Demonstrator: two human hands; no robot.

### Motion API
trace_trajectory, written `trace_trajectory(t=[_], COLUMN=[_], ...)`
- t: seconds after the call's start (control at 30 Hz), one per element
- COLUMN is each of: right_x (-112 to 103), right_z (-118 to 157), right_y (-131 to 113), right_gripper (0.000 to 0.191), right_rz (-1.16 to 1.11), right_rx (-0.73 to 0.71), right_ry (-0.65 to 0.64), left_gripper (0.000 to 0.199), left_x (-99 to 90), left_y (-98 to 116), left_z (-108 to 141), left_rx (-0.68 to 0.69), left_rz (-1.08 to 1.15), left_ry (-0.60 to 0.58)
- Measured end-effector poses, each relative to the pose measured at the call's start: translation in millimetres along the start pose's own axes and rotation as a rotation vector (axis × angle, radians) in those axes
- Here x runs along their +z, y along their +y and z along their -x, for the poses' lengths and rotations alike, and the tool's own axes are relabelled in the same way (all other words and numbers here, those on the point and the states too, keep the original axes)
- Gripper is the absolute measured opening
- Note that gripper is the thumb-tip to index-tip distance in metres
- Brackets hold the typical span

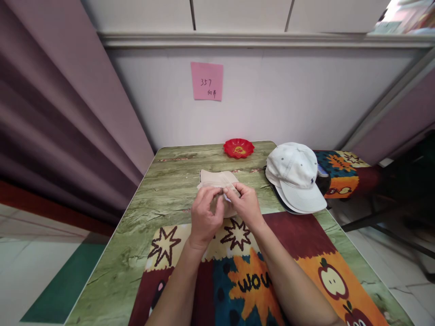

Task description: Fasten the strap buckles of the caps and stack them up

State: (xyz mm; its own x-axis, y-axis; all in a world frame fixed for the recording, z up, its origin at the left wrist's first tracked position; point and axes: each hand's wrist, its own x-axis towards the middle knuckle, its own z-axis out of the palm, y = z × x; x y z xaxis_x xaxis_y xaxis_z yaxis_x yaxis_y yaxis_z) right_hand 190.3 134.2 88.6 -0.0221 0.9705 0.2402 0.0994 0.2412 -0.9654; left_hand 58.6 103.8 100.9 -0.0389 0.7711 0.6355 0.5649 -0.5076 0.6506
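Observation:
Both hands meet over a beige cap-like fabric piece (217, 177) near the middle of the table. My left hand (205, 215) pinches a small part at the fabric's near edge, its thumb and forefinger together. Just to the right, my right hand (245, 203) holds a pale strap-like strip (230, 184) of the same item between thumb and fingers. The fingers cover much of the piece, so the exact parts gripped are partly hidden.
A stack of caps, a white one (297, 170) on top, sits at the table's right edge. A red scalloped dish (239, 148) stands at the back. Under my forearms lies a colourful patterned cloth (312, 235). A pink note (207, 81) is stuck on the wall.

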Motion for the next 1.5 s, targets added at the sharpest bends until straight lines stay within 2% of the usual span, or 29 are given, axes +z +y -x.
trace_trajectory(t=[0.07,0.17,0.33,0.4,0.5,0.63,0.8,1.07,1.33,1.5], right_x=[0,-2,-8,-9,-8,-5,-2,-3,-1,-2], right_z=[0,-1,-1,2,6,9,10,11,12,11], right_y=[-1,-4,-7,-11,-19,-26,-24,-28,-28,-28], right_gripper=[0.027,0.031,0.029,0.027,0.023,0.018,0.019,0.012,0.016,0.019], right_rz=[-0.024,-0.035,0.060,0.137,0.239,0.412,0.502,0.474,0.481,0.445], right_rx=[-0.005,-0.028,-0.100,-0.127,-0.214,-0.368,-0.358,-0.267,-0.234,-0.217], right_ry=[-0.015,-0.047,0.078,0.124,0.134,0.063,0.069,0.164,0.140,0.178], left_gripper=[0.008,0.008,0.018,0.022,0.026,0.029,0.029,0.027,0.024,0.021], left_x=[-1.1,-2.4,-4.0,-5.8,-8.8,-10.0,-8.5,-8.1,-6.6,-8.0], left_y=[1,-3,-15,-16,-17,-20,-18,-9,-6,-8], left_z=[-1,-3,-5,-7,-10,-11,-10,-9,-10,-9], left_rx=[-0.064,-0.235,-0.631,-0.742,-0.861,-1.000,-0.979,-0.873,-0.813,-0.797], left_rz=[0.052,0.176,0.640,0.807,1.007,1.149,1.120,1.004,0.929,0.925], left_ry=[0.027,0.121,0.227,0.256,0.248,0.181,0.168,0.135,0.135,0.118])
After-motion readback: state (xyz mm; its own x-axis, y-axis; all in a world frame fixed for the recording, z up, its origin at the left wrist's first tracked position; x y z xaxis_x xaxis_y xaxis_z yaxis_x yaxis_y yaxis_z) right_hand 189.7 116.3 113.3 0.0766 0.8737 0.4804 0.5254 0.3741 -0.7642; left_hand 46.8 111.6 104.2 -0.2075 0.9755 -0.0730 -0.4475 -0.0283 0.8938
